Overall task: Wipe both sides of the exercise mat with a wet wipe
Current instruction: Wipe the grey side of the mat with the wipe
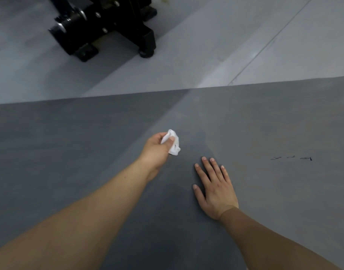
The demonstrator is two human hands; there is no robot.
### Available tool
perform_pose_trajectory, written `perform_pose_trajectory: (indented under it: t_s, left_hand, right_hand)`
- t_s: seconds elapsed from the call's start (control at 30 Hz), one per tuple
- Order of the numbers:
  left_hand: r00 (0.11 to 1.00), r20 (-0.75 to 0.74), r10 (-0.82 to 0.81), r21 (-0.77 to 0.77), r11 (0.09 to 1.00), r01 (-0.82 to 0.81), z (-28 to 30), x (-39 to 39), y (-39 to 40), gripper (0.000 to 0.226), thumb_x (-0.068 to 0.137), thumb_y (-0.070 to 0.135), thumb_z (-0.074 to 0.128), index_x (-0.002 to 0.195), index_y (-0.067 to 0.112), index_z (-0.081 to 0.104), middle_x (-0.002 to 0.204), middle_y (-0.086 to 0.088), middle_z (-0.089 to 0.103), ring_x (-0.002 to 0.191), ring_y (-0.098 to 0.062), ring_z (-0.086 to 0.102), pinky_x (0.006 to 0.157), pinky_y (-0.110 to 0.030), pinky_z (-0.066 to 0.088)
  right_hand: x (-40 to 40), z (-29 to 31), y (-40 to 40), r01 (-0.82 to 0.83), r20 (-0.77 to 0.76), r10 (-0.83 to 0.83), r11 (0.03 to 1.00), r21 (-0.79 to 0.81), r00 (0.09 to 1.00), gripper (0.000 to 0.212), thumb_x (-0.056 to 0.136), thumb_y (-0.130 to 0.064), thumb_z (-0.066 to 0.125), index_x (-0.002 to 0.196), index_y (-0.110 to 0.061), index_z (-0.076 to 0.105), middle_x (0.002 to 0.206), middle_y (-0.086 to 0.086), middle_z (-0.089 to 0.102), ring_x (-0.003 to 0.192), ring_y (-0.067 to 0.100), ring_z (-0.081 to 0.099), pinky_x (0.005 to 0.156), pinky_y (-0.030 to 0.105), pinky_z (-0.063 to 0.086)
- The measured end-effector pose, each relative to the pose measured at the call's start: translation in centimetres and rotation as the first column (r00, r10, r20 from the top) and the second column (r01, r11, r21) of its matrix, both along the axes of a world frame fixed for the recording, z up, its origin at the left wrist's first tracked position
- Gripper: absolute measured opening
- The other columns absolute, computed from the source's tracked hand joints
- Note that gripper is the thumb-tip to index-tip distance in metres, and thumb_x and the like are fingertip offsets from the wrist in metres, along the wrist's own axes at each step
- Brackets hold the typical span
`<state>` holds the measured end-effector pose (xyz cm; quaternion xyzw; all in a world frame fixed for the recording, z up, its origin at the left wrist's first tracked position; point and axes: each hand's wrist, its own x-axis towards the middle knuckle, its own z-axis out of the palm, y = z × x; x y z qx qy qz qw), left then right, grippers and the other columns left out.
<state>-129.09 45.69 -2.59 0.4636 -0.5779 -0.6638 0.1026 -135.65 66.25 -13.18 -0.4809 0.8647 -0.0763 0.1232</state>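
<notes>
Two hands work over the flat dark grey exercise mat on the pale floor: left hand pinches a crumpled white wet wipe, seemingly just above the mat; right hand lies flat, fingers spread. Black metal equipment base stands beyond the mat's edge.

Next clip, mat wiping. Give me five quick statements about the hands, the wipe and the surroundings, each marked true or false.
1. The left hand holds a crumpled white wet wipe. True.
2. The right hand grips a spray bottle. False: it lies flat, fingers straight, on the grey exercise mat.
3. Black metal equipment stands on the floor beyond the mat. True.
4. The mat is rolled up. False: it lies spread flat.
5. Dark scuff marks show on the mat, right of the right hand. True.
</notes>
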Motion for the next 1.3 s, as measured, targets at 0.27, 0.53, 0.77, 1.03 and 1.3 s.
perform_pose_trajectory:
  t_s: [0.27,0.53,0.77,1.03,1.3]
  left_hand:
    - [1.0,-0.03,-0.008,0.215,0.977,0.014,2.0,6.4,2.9,0.015,0.103,0.02,0.056,0.112,0.015,0.067,0.093,-0.002,0.07,0.072,-0.012,0.062,0.062,-0.024,0.043]
    - [0.982,0.1,0.163,0.048,0.985,-0.168,4.5,6.7,5.2,0.003,0.099,0.013,0.063,0.102,0.012,0.063,0.095,-0.008,0.071,0.071,-0.018,0.068,0.057,-0.027,0.053]
    - [0.98,0.198,0.037,-0.021,0.999,-0.034,9.7,6.4,4.7,0.004,0.101,0.013,0.058,0.1,0.012,0.054,0.073,-0.01,0.071,0.055,-0.018,0.062,0.05,-0.027,0.051]
    - [0.983,0.103,-0.151,0.148,0.98,0.135,8.2,4.3,-1.6,0.016,0.092,0.002,0.062,0.103,0.013,0.062,0.089,-0.01,0.076,0.077,-0.021,0.071,0.07,-0.03,0.054]
    - [0.718,0.577,-0.389,-0.315,0.705,0.635,1.3,2.6,-10.0,0.027,0.094,0.022,0.054,0.12,0.022,0.058,0.119,-0.003,0.064,0.105,-0.026,0.063,0.086,-0.032,0.051]
  right_hand:
    - [0.8,2.5,-3.8,0.349,0.259,-0.3,0.922,-0.168,0.918,0.043,0.088,-0.041,0.05,0.119,-0.016,0.067,0.132,0.007,0.057,0.13,0.028,0.047,0.113,0.043,0.029]
    - [1.4,12.9,-6.2,0.35,0.991,0.014,0.935,-0.062,0.136,0.025,0.096,-0.034,0.059,0.108,-0.014,0.068,0.097,0.007,0.074,0.082,0.017,0.068,0.085,0.033,0.054]
    - [1.1,16.7,-6.3,0.446,0.996,0.031,0.893,-0.064,0.079,0.018,0.099,-0.009,0.054,0.116,-0.012,0.055,0.075,0.011,0.068,0.062,0.02,0.064,0.067,0.037,0.059]
    - [-0.1,16.9,-9.2,0.661,0.982,0.084,0.749,0.051,-0.171,0.021,0.096,-0.016,0.053,0.098,0.001,0.065,0.09,0.016,0.067,0.07,0.02,0.063,0.073,0.034,0.056]
    - [1.3,16.3,-15.5,0.752,0.803,-0.446,0.659,-0.003,0.395,0.034,0.08,-0.013,0.07,0.111,-0.022,0.057,0.087,0.001,0.064,0.069,0.014,0.06,0.054,0.023,0.044]
